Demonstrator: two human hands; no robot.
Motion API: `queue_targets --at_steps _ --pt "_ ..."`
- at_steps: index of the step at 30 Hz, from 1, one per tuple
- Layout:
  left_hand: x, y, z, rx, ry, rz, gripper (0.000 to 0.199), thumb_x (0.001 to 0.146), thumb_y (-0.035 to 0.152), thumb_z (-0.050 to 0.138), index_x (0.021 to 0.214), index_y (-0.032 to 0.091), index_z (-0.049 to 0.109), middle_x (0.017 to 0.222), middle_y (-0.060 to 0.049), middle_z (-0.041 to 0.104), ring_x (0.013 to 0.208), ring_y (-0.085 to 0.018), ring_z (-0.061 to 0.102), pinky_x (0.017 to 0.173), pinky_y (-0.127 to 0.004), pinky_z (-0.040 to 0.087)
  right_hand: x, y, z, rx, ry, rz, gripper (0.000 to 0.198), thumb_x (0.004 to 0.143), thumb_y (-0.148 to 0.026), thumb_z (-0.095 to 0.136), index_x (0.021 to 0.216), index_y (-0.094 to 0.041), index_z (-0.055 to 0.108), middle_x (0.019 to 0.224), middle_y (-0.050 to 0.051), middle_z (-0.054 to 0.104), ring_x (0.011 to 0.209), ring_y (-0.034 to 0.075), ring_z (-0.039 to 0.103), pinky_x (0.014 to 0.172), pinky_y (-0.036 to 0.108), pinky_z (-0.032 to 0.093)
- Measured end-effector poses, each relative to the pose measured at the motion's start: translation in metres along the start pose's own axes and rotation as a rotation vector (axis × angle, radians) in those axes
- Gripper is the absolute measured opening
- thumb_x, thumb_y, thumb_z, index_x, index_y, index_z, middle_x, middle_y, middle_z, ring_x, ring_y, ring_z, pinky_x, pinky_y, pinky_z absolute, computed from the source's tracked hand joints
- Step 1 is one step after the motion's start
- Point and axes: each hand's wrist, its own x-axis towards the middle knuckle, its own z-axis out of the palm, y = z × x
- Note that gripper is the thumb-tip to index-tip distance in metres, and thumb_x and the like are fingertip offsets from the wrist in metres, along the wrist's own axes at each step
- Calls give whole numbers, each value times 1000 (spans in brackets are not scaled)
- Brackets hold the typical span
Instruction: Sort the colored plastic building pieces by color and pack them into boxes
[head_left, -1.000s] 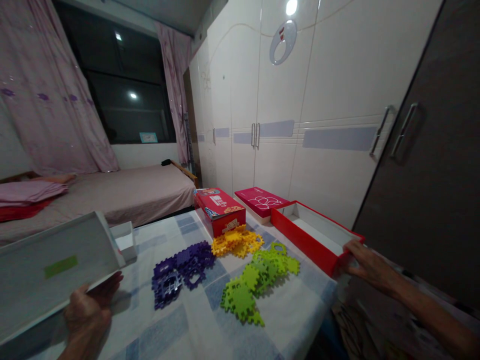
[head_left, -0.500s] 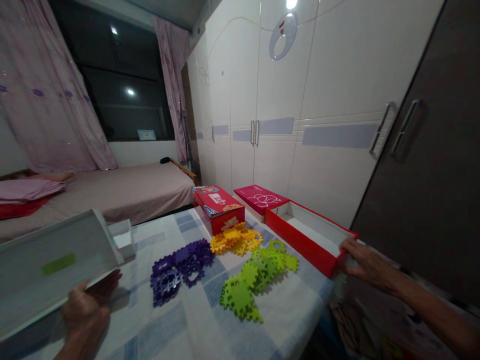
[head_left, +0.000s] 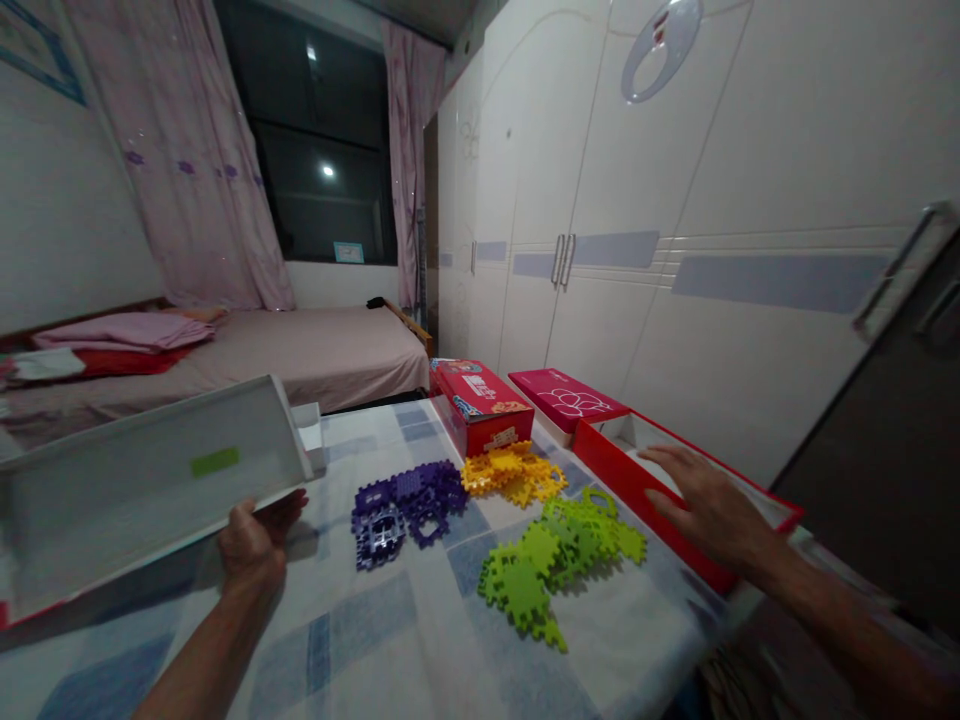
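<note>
My left hand grips the near edge of a large white box lid, its pale inside facing me with a green sticker on it. My right hand, fingers apart, hovers over the front wall of a long red box with a white inside; whether it touches the wall I cannot tell. Between my hands lie flat, toothed plastic pieces in heaps: purple, yellow and lime green.
A red printed carton and a flat crimson box stand at the table's back. Behind the lid is a small white box. A checked cloth covers the table. White wardrobes and a bed lie beyond.
My right hand has let go of the red box's right end and moved left over its front wall. My left hand still holds the lid. The view has turned left.
</note>
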Motion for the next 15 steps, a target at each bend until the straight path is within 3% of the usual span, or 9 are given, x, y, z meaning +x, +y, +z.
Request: queue_targets --at_steps 4,8,11,15 --pt "-3 0 0 4 -12 3 28 74 12 33 62 11 59 49 -4 64 43 -13 61 48 -21 48 64 -61 44 100 -149 -43 41 89 -39 45 122 -17 54 128 13 55 118 28 51 98 47 42" --pt "-3 0 1 15 -19 0 29 75 14 35 61 10 60 50 -4 65 44 -13 62 48 -20 47 107 -80 100 213 -292 55 51 86 -46 52 126 -14 52 132 16 51 122 29 48 98 43 41" --pt "-2 0 2 18 -20 -5 29 75 15 35 60 11 60 50 -5 65 45 -14 62 48 -21 47 124 -87 127 276 -361 110 58 83 -53 55 129 -17 50 132 16 50 121 29 48 98 43 39" --pt "0 0 4 26 -21 -7 30 75 14 34 60 11 60 49 -4 65 44 -13 61 47 -21 46 125 -101 138 219 -397 58 66 75 -62 60 126 -21 53 123 14 53 115 31 49 90 44 40"
